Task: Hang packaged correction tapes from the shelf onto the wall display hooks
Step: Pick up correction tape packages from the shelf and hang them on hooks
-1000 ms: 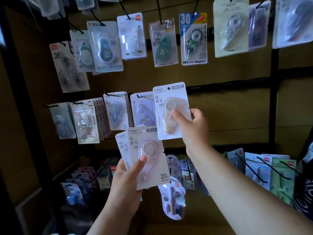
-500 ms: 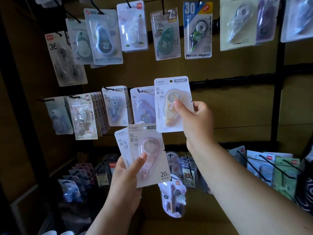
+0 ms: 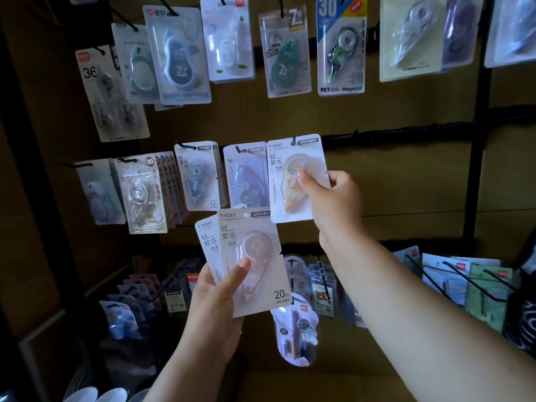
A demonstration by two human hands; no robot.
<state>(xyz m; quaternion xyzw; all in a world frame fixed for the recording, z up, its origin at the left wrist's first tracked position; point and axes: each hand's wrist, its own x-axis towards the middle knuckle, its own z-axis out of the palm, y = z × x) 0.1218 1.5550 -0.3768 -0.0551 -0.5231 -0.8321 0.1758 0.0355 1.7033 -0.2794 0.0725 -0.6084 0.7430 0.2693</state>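
At the far left of the wall display, a grey pack marked 36 (image 3: pixel 111 94) hangs on the top row, with a clear blister pack marked 30 (image 3: pixel 142 194) below it on the middle row, and both sit lower and larger in view than half a second ago, the whole wall having slid down the frame. Next right, the left hand (image 3: pixel 216 303) grips two pink correction tape packs (image 3: pixel 251 262) fanned one behind the other, thumb pressed on the front card and fingers curled behind; they are held upright below the middle row, much as before. Above them hangs a purple-tinted pack (image 3: pixel 246 175) on its own hook. Just beside that, the right hand (image 3: pixel 333 198) pinches an orange correction tape pack (image 3: pixel 295 178) by its right edge, thumb across the blister. The card's top hole now sits at a dark hook (image 3: pixel 294 140) on the black rail (image 3: pixel 406 132), whereas a moment earlier the card floated a little below the rail line; whether the hook has passed fully through the hole I cannot tell. Further right along the bottom, green and blue packs (image 3: pixel 475 285) lie on long pegs.
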